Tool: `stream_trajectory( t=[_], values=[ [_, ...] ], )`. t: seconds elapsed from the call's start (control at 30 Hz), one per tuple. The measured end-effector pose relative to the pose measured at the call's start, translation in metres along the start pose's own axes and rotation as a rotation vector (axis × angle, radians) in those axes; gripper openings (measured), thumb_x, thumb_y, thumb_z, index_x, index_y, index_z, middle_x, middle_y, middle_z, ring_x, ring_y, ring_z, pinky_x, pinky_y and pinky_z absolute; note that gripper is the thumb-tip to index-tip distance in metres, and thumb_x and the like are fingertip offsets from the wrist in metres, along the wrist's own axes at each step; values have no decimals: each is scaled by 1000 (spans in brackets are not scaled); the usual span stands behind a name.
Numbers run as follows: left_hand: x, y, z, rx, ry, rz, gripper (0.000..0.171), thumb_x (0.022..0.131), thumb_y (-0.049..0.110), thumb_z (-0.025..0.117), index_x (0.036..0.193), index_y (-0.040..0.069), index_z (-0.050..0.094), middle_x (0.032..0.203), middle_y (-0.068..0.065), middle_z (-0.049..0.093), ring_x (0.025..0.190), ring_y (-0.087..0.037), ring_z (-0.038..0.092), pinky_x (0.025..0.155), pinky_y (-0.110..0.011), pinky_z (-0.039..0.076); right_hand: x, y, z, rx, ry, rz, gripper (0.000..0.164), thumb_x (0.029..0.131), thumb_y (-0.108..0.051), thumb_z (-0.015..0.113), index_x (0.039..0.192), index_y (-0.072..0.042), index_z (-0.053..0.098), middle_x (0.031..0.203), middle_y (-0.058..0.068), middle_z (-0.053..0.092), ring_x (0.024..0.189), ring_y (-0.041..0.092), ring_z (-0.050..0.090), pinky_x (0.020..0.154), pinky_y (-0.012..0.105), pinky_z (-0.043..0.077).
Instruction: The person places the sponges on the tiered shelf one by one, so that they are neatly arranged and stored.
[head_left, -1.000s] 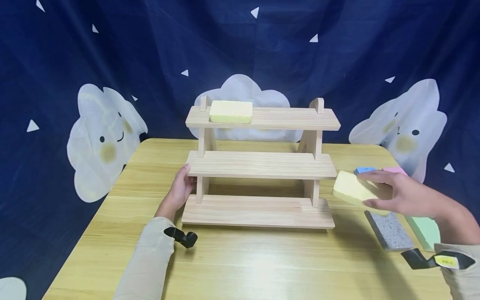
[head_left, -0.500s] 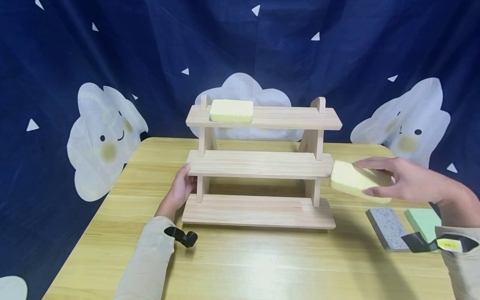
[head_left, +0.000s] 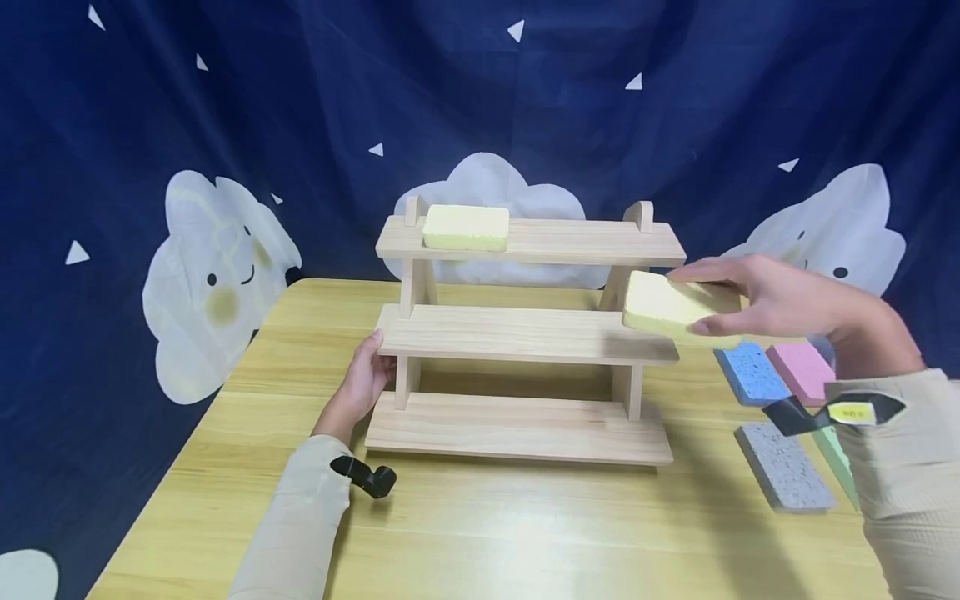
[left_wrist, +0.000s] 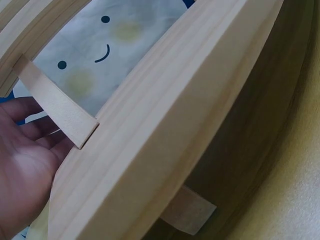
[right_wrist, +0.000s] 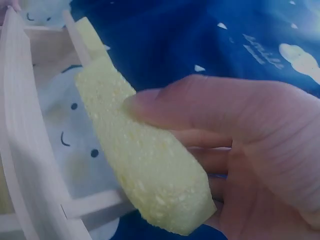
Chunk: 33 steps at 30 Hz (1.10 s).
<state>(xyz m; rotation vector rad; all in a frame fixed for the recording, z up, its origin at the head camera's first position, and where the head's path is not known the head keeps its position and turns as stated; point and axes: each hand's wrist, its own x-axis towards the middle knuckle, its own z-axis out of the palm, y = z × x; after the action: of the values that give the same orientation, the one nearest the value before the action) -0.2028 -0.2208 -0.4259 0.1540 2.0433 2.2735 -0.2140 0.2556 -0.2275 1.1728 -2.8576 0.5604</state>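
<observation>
- Dark blue cloud-print curtain (head_left: 330,100) fills the upper frame; wood table (head_left: 480,533) below.
- Three-tier wooden rack (head_left: 510,329), centre frame; could shift or tip if bumped at its right end, should the left hand's hold be loose; top board and right upright stand in the way around the middle shelf.
- Right hand (head_left: 780,300), right of centre; thumb and fingers clamped on the held yellow block's rear part; front end unsupported, so it could dip or clip the shelf edge.
- Left hand (head_left: 360,387), left of centre; gripping the rack by the middle shelf's left end.
- Held yellow block (head_left: 656,304), right of centre, over the middle shelf's right end; gap hard to judge.
- Other blocks: second yellow one (head_left: 465,225) on top board, left; grey (head_left: 783,467), blue (head_left: 752,372), pink (head_left: 804,372), green (head_left: 834,458) at lower right; green partly behind the sleeve (head_left: 911,467).
</observation>
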Motion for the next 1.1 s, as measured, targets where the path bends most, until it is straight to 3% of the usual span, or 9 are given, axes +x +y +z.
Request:
stream_trajectory(
  t=[0.2, 0.43, 0.67, 0.83, 0.93, 1.1],
  values=[
    [2, -1, 1, -14, 2, 1, 62, 99, 40, 16, 148, 2, 20, 139, -23, 32, 122, -21, 40, 103, -41, 31, 30, -4, -4, 37, -41, -55, 53, 75, -17, 79, 125, -13, 60, 104, -5, 62, 80, 5, 53, 72, 13, 40],
    [1, -3, 1, 4, -3, 8, 63, 99, 43, 17, 147, 3, 22, 136, -21, 35, 116, -17, 44, 98, -38, 34, 62, -6, -10, 59, -113, 13, 50, 79, -22, 76, 126, -17, 60, 94, -1, 60, 75, 10, 53, 65, 21, 41],
    [2, -8, -1, -1, 2, 8, 60, 100, 40, 16, 147, 4, 24, 133, -18, 39, 115, -17, 46, 95, -32, 38, 96, 6, -6, 80, -140, 128, 54, 80, -27, 75, 130, -15, 58, 111, 4, 60, 91, 17, 53, 74, 24, 43],
    [-1, -7, 1, -4, 10, 6, 62, 99, 42, 18, 147, 2, 23, 137, -22, 36, 116, -18, 45, 99, -39, 36, 117, 15, -1, 135, -165, 209, 59, 80, -32, 75, 133, -13, 55, 115, 6, 62, 94, 18, 53, 78, 25, 44],
    [-2, -6, 1, 0, 7, 10, 64, 99, 44, 18, 148, 2, 21, 138, -23, 35, 116, -17, 44, 99, -40, 36, 126, 19, -3, 155, -184, 236, 64, 79, -34, 75, 135, -12, 53, 122, 8, 60, 100, 20, 51, 87, 32, 42],
    [3, -7, -1, -17, 26, 13, 60, 100, 39, 18, 146, 2, 25, 130, -14, 41, 112, -13, 48, 92, -30, 41, 139, 23, -10, 173, -232, 238, 67, 79, -31, 75, 138, -11, 49, 129, 10, 56, 108, 23, 49, 97, 43, 37]
  ],
)
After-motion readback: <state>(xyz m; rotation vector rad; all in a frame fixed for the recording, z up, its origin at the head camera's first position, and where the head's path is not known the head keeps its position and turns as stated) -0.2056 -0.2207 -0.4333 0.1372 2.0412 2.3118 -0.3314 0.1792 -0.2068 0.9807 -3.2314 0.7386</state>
